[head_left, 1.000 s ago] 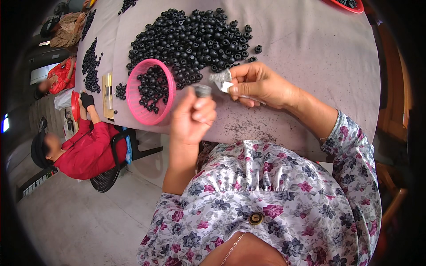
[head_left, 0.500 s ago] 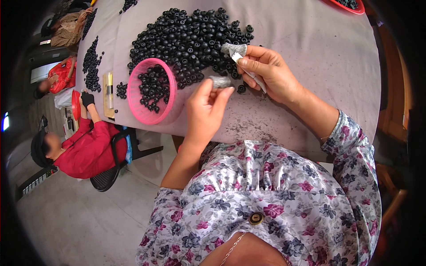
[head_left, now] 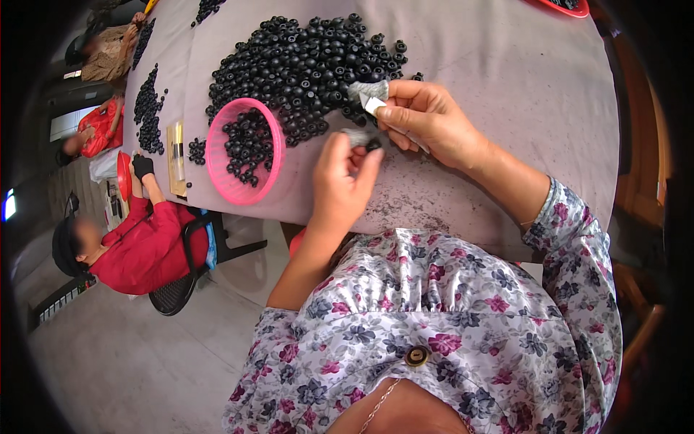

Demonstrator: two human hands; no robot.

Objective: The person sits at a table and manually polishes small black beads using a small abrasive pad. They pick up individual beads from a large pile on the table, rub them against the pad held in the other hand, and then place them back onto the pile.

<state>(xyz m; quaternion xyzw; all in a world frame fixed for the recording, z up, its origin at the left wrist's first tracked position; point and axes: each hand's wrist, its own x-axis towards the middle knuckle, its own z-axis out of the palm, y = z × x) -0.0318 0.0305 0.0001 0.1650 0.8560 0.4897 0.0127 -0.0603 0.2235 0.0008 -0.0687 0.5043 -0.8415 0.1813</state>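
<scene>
My left hand (head_left: 341,181) pinches a small black round part (head_left: 373,145) at its fingertips, close to a small grey piece (head_left: 356,135) beside the thumb. My right hand (head_left: 426,119) holds a small grey-white tool or wrapped piece (head_left: 370,94) between thumb and forefinger, at the edge of a large heap of small black round parts (head_left: 311,65) on the grey cloth-covered table (head_left: 506,65). A pink round bowl (head_left: 217,155) holding several of the black parts stands just left of my left hand.
A person in a red top (head_left: 141,246) sits on a black chair at the table's left side, one gloved hand on the edge. Smaller heaps of black parts (head_left: 148,108) and a yellowish flat card (head_left: 176,159) lie there. A red tray (head_left: 564,7) shows at the far edge.
My left hand has risen from the table's edge up to my right hand and now pinches a black part. My right hand has shifted toward the heap.
</scene>
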